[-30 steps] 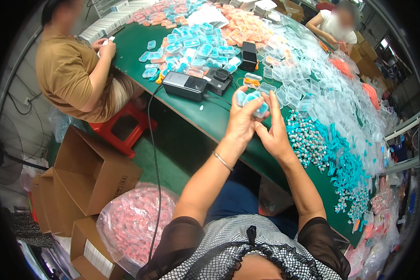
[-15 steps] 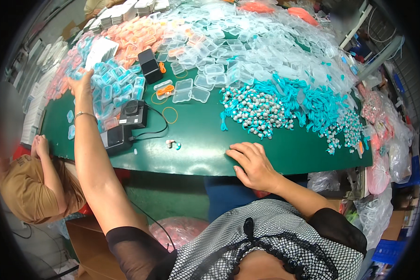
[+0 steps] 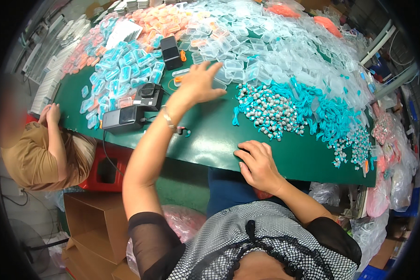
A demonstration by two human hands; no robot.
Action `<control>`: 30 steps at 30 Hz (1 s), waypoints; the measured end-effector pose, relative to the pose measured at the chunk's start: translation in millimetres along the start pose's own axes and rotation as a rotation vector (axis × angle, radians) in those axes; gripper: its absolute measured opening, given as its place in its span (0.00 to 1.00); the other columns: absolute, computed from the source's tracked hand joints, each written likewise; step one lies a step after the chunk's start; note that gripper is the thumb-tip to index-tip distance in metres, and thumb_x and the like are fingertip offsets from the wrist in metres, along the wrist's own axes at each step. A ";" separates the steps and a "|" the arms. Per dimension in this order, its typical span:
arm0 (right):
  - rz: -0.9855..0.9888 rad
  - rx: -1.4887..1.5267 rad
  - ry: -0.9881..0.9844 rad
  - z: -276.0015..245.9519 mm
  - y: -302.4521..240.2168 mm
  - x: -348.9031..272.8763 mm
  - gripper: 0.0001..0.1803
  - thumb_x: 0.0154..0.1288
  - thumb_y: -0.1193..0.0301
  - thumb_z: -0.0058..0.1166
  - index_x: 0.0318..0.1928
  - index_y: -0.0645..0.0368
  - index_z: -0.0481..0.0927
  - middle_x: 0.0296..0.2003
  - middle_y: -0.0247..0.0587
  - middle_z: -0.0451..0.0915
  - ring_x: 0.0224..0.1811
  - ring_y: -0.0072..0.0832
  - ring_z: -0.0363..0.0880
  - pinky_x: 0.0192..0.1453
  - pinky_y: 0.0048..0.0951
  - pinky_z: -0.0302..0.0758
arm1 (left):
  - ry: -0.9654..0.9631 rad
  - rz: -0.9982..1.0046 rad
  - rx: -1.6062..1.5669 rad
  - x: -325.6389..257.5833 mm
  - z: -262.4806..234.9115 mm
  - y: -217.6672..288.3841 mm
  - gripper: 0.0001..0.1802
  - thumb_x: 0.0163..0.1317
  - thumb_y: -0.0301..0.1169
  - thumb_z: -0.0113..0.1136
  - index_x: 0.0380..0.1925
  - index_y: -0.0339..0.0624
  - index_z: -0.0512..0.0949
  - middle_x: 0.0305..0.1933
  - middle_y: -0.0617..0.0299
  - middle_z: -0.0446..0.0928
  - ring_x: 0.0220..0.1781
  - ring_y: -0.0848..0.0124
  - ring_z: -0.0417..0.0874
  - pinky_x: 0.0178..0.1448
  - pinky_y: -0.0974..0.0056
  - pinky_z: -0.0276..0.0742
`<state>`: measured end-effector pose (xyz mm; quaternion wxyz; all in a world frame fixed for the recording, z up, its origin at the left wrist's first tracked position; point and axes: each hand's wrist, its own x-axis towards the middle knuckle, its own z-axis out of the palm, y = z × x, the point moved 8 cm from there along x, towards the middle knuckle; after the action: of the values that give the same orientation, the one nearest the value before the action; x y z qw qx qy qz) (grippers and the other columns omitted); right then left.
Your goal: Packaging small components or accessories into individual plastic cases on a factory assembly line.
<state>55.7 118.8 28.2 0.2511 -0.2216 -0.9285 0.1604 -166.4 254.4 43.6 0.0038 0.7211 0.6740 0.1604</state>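
My left hand (image 3: 198, 84) is stretched out over the green table (image 3: 205, 140), fingers spread, empty, just short of a heap of small clear plastic cases (image 3: 247, 60). My right hand (image 3: 259, 165) rests flat near the table's front edge, fingers apart, holding nothing. Just beyond it lies a pile of teal corded earplugs with grey tips (image 3: 284, 109). A case with orange contents (image 3: 179, 77) sits under my left wrist. A small loose item (image 3: 184, 132) lies on the green surface by my left forearm.
Blue-filled cases (image 3: 121, 77) and orange-filled cases (image 3: 158, 23) cover the far left. Two black devices (image 3: 123, 119) (image 3: 148, 95) and a black box (image 3: 171, 52) stand left of my arm. A person in brown (image 3: 42, 149) sits at left on a red stool (image 3: 105, 170). Cardboard boxes (image 3: 98, 228) stand below.
My left hand has swung from the blue cases at far left to the clear cases at the middle. The view has shifted. My right hand stays on the table edge.
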 end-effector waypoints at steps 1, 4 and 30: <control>-0.010 0.003 0.002 0.4 0.0 -0.5 0.19 0.56 0.75 0.59 0.50 0.58 0.78 0.52 0.43 0.75 0.59 0.41 0.72 0.62 0.45 0.63 | 0.005 -0.006 0.007 2.2 6.7 10.6 0.44 0.54 0.52 0.68 0.71 0.55 0.64 0.70 0.48 0.67 0.69 0.45 0.67 0.68 0.45 0.69; -0.022 0.020 0.004 -1.7 1.3 -1.9 0.17 0.56 0.75 0.59 0.48 0.57 0.78 0.52 0.42 0.75 0.59 0.40 0.72 0.62 0.45 0.63 | -0.022 -0.149 0.067 7.1 28.5 23.6 0.43 0.56 0.57 0.65 0.71 0.63 0.64 0.69 0.52 0.69 0.69 0.47 0.66 0.65 0.38 0.68; -0.011 -0.408 -0.300 23.3 164.0 267.4 0.22 0.52 0.72 0.63 0.50 0.47 0.78 0.47 0.43 0.79 0.52 0.47 0.80 0.53 0.47 0.77 | 0.359 -0.175 -0.281 -23.8 33.1 56.8 0.28 0.47 0.33 0.63 0.53 0.48 0.81 0.61 0.51 0.77 0.56 0.46 0.74 0.59 0.51 0.77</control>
<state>-110.0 385.4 47.7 0.0615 -0.2365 -0.9697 -0.0004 -104.4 233.0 19.5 -0.0021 0.6122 0.6949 0.3772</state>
